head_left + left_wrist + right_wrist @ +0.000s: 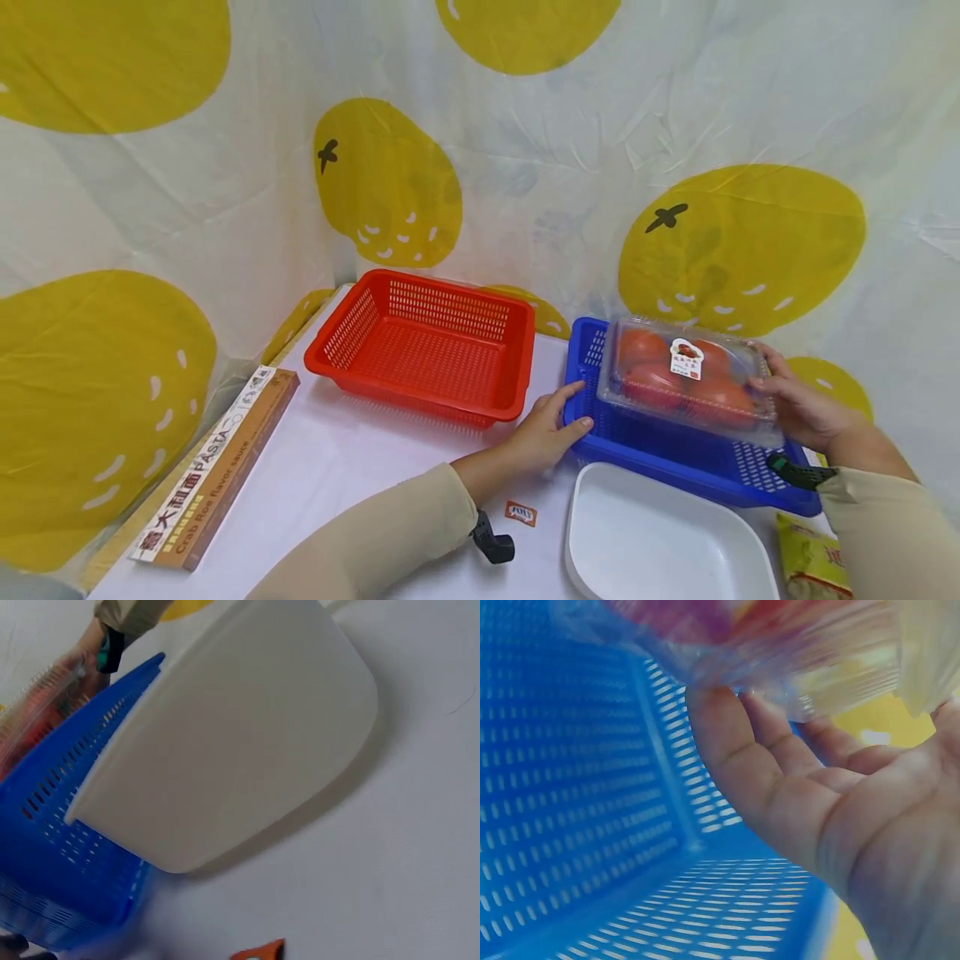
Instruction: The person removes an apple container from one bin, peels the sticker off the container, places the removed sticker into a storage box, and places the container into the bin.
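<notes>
Clear tomato clamshell (688,379) gripped at end by R hand (798,408) over blue basket (660,467), L hand (543,433) flat on rim; flimsy, crushable, best supported underneath

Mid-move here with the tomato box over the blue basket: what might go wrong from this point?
1. The right hand holds the clear plastic clamshell of red tomatoes by one end only, above the blue perforated plastic basket; it may tilt or slip.
2. The left hand merely touches the basket's corner, so the basket could slide on the white tabletop.
3. The white plastic tray sits close against the basket's near side; a shove may knock it.
</notes>
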A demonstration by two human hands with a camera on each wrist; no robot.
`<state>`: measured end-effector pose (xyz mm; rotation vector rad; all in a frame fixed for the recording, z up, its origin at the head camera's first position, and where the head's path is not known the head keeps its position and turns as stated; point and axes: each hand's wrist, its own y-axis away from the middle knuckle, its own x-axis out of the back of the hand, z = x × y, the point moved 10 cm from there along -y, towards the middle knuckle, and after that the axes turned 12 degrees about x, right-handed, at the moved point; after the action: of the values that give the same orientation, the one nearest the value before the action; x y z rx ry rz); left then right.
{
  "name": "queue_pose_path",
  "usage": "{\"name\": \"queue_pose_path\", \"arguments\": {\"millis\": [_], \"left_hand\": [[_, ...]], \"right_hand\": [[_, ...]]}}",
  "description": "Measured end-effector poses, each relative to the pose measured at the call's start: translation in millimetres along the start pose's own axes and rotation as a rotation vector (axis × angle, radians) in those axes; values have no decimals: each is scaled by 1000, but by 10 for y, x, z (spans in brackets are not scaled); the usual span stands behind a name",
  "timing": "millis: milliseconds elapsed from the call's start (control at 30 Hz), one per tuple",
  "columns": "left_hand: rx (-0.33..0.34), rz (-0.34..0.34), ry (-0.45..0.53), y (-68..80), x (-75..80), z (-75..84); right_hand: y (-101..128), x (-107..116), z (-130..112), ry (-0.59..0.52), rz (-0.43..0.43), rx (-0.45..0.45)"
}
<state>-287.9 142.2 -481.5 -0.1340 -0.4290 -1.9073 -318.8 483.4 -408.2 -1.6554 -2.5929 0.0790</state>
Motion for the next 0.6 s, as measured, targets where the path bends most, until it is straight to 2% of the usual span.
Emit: {"name": "queue_pose_path", "arguments": {"millis": [100, 233, 333, 433, 533, 600], "left_hand": [[6, 38, -72, 23, 45, 78], [-22, 59, -106, 86, 140, 271], [-33, 30, -124, 165, 190, 401], [-37, -31, -142, 265, 243, 517], [-89, -47, -222, 356, 368, 669], [-150, -24, -316, 406, 472, 771]], "right_hand": [[74, -34, -192, -59, -26, 31], [148, -69, -373, -83, -47, 49], [211, -97, -433, -52, -55, 16], [283, -151, -471, -42, -66, -31], [346, -233, -514, -53, -88, -45], [387, -307, -551, -68, -106, -34]]}}
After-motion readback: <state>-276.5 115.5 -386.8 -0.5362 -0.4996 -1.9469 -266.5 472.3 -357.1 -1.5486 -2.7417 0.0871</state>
